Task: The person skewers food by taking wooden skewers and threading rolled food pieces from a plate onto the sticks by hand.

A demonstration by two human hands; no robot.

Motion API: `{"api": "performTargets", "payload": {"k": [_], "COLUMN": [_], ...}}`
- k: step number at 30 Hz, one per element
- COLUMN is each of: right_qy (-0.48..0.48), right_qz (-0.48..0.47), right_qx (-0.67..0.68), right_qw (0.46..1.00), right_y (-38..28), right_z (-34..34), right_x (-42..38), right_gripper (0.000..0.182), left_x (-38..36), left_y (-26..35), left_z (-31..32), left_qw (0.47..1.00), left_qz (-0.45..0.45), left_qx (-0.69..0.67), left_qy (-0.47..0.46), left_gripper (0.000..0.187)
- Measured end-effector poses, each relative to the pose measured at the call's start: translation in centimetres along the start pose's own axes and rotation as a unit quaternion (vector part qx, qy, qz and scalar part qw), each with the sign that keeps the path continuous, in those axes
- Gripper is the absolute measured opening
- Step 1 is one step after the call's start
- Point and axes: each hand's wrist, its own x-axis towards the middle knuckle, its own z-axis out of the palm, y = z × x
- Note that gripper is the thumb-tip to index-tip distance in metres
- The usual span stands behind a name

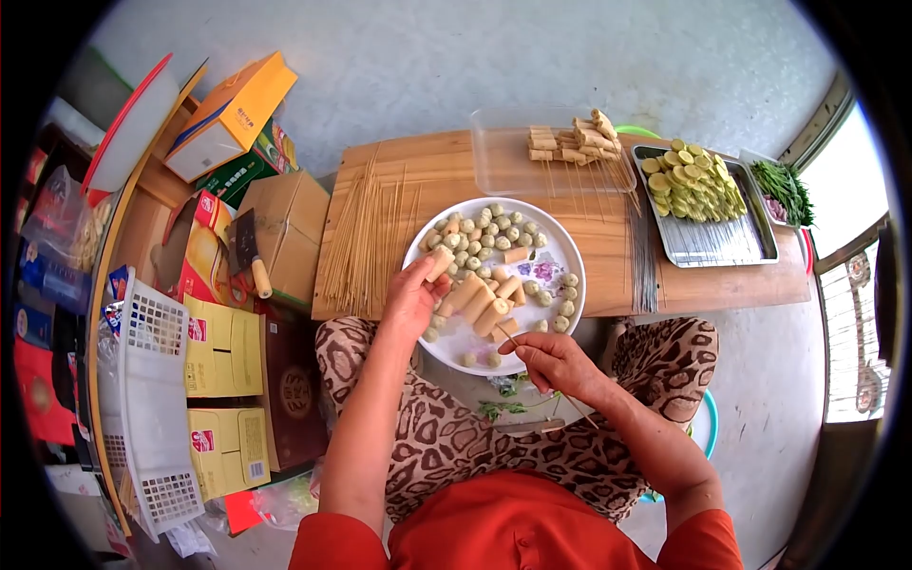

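My left hand (412, 302) pinches a short, pale tan sausage piece (439, 263) over the left side of a round white plate (577, 332) with a purple flower print. A thin bamboo skewer (579, 411) is gripped by my right hand (560, 363), its upper end at the plate's lower edge beside more cut sausage pieces (468, 294). Those pieces lie piled in the plate's middle. Around them sit many small, grey-green round balls (489, 226), thickest at the back and along the right rim. The plate overhangs the table's front edge above my lap.
Loose bamboo skewers (366, 237) cover the left of the wooden table (608, 214). Behind the plate, a clear plastic tray (499, 176) holds skewered tan rolls (579, 142). To the right are thin metal skewers (643, 256), a metal tray (708, 249) of green slices and leafy greens (784, 190). A cleaver (249, 249) stands among boxes.
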Motion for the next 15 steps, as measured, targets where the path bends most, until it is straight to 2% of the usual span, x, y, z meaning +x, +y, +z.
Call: {"api": "performTargets", "payload": {"k": [15], "right_qy": [0.007], "right_qz": [0.009], "right_qx": [-0.004], "right_qw": [1.0], "right_y": [0.03], "right_z": [-0.03], "right_x": [0.25], "right_gripper": [0.029], "left_x": [0.1], "left_y": [-0.08], "left_z": [0.39], "left_qw": [1.0], "left_qz": [-0.008], "left_qx": [-0.017], "left_qy": [-0.01], "left_gripper": [0.019]}}
